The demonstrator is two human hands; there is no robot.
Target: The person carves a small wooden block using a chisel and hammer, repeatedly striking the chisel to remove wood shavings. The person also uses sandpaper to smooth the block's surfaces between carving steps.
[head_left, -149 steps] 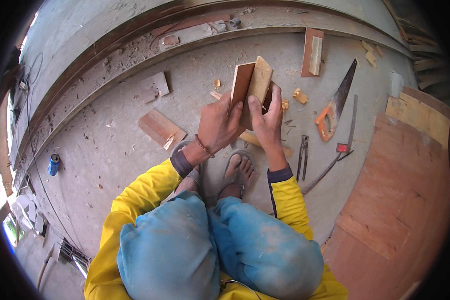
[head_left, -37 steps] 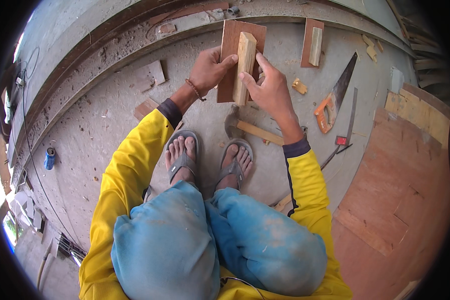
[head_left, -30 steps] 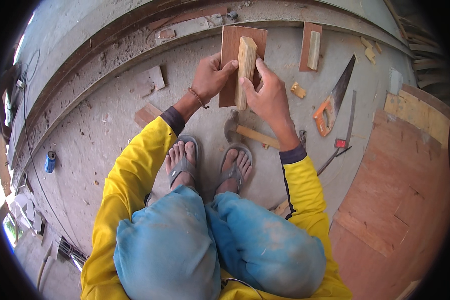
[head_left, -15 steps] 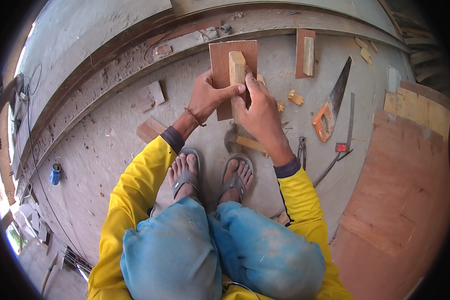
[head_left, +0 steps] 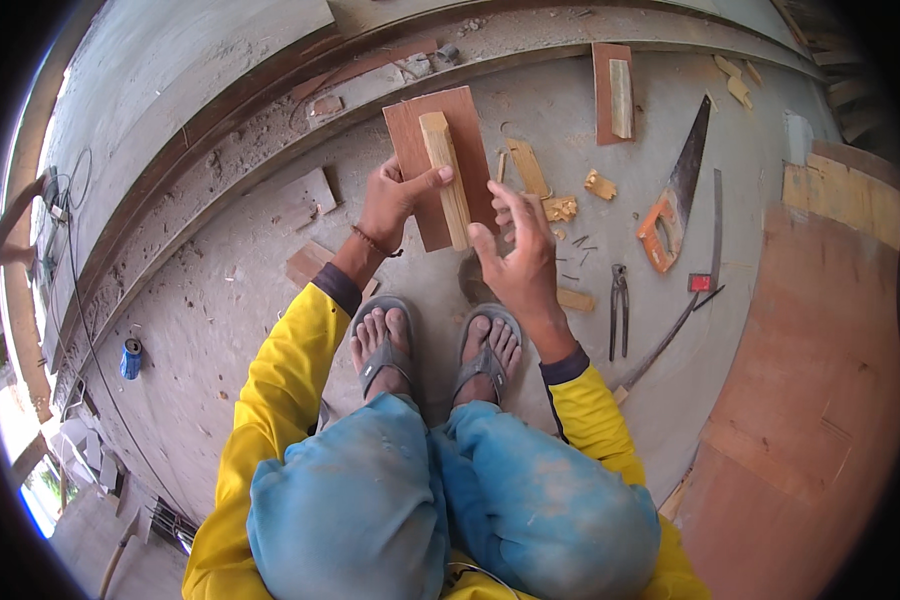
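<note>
My left hand (head_left: pixel 385 205) grips a reddish-brown plywood piece (head_left: pixel 475 150), with the thumb pressed on a pale wood strip (head_left: pixel 445 175) that lies lengthwise on its face. The board is held up over the floor, slightly tilted. Just right of its lower edge is my right hand (head_left: pixel 522 255), fingers apart and holding nothing. Below that hand shows a hammer's wooden handle (head_left: pixel 576 299), partly covered by the wrist. A similar board with a strip (head_left: pixel 610 95) lies at the far side of the floor.
To the right lie a handsaw with orange handle (head_left: pixel 658 232), pincers (head_left: pixel 619 310), a metal square with a red patch (head_left: pixel 703 283) and a large plywood sheet (head_left: pixel 770 400). Wood offcuts (head_left: pixel 528 168) and several nails (head_left: pixel 580 247) are scattered nearby. A blue can (head_left: pixel 131 358) stands at left.
My right hand has let go of the wood strip and moved down and right, its fingers spreading. The board, still in my left hand, has shifted left and tilted.
</note>
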